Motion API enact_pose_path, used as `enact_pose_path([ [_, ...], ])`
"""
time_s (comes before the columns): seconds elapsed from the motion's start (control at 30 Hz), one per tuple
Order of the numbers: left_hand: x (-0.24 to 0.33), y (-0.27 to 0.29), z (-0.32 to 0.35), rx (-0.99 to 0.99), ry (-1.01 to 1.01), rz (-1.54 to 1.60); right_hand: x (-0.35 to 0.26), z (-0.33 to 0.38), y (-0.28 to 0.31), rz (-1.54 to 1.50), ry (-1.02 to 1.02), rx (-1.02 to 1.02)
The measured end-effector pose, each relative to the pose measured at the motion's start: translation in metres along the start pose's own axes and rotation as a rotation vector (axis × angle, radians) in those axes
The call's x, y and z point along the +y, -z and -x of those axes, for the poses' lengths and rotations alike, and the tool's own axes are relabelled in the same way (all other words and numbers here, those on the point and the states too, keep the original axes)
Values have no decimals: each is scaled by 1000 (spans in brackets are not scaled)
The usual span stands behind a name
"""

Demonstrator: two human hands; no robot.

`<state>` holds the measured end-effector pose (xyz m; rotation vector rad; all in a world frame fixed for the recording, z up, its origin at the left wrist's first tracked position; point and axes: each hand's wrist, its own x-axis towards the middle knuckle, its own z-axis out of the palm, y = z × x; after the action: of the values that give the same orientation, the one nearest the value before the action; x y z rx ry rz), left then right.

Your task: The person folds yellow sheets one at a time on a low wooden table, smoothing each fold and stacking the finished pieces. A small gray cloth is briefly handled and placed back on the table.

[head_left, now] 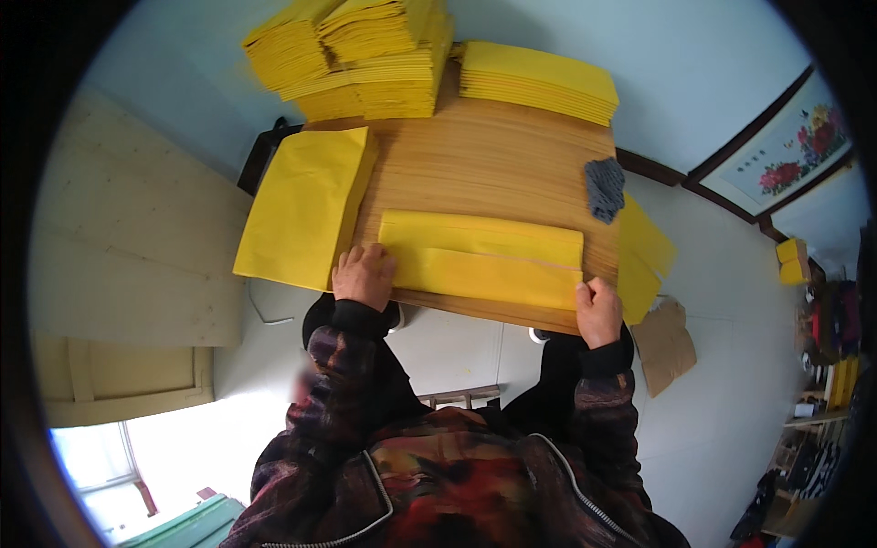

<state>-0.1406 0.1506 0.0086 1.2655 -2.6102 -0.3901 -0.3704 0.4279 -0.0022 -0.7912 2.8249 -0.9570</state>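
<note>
In front of me, a folded yellow paper piece (480,258) lies lengthwise along the near edge of the wooden table (493,151). A long flap edge runs across its middle. My left hand (364,277) rests at its left end, fingers stretched forward and lying flat, between it and a thick stack of yellow sheets (303,205). At the opposite end, my right hand (598,310) is closed on the paper's right corner, the thumb uppermost and the other fingers curled. What lies beneath my palms is hidden.
Tall bundles of folded yellow paper (375,78) are piled at the far left, with another yellow stack (539,80) farther right. A grey knitted cloth (604,189) lies near the right edge. Beyond it are yellow sheets (639,260) and brown cardboard (665,347).
</note>
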Motion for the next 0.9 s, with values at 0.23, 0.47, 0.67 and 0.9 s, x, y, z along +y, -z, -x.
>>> enact_pose_path([
  [0.23,39,-10,13,78,-367,-177,-1,-1,2,-7,-44,-40],
  [0.47,73,-48,29,-98,-617,-71,1,-2,2,-9,12,-6],
  [0.67,71,-51,30,-83,-606,-65,0,-2,1,-18,-18,-24],
  [0.9,72,-49,29,-156,-561,-73,1,-3,1,6,3,-28],
])
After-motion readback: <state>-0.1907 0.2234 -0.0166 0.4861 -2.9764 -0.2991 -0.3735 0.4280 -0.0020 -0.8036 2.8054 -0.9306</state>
